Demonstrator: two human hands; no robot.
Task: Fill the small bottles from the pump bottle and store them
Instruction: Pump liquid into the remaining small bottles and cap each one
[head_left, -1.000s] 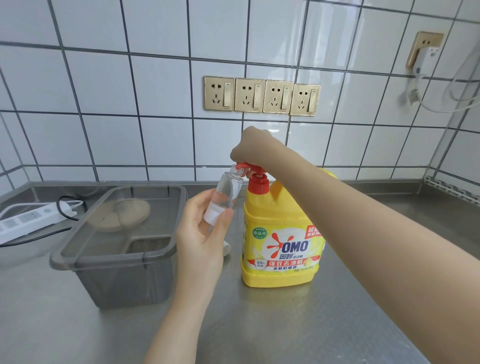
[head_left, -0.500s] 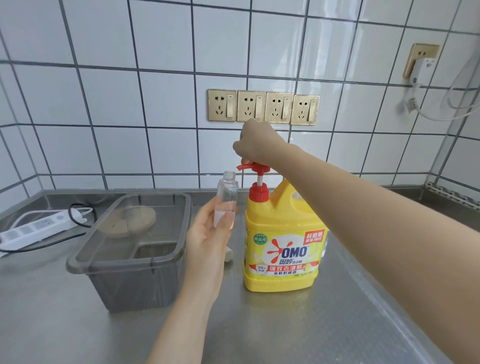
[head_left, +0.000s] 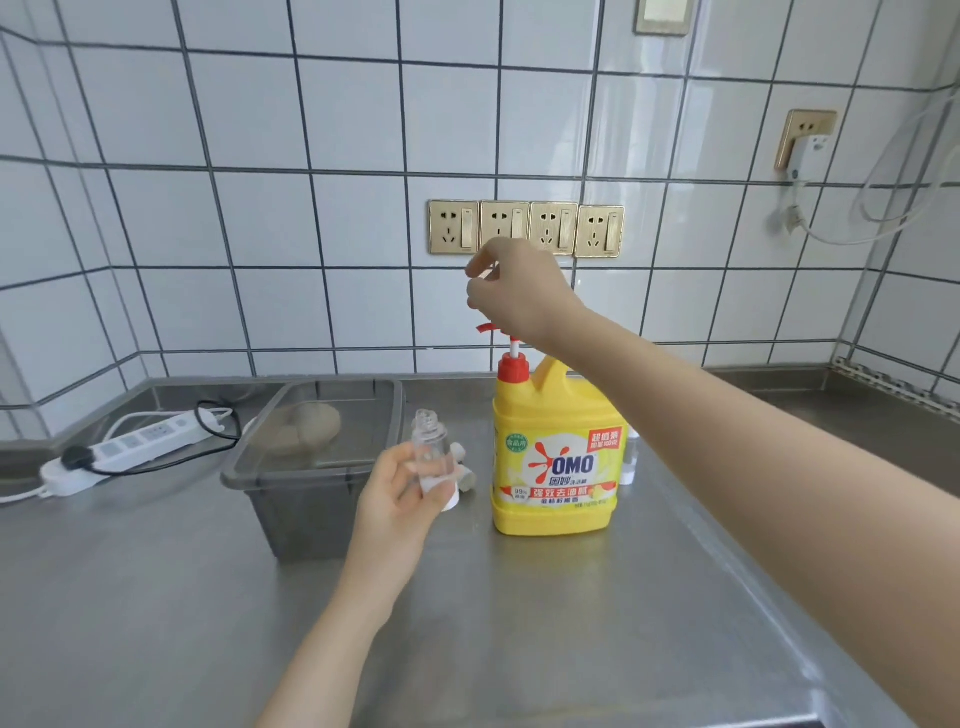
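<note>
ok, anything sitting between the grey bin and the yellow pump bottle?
Head view: the left hand holds the small clear bottle upright in the gap between grey bin and pump bottle, with small white caps behind it.

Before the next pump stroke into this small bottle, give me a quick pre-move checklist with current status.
1. Small bottle gripped: ok, the left hand holds it upright.
2. Bottle mouth open: ok, no cap on the neck.
3. Mouth under the pump spout: not ok, the bottle sits lower and to the left of the spout.
4. Right hand on the pump: not ok, it is above the pump head with fingers loose; contact is unclear.
5. Pump bottle stable: ok, it stands upright on the steel counter.
6. Fill level in the small bottle: cannot tell, the contents are too faint.
</note>
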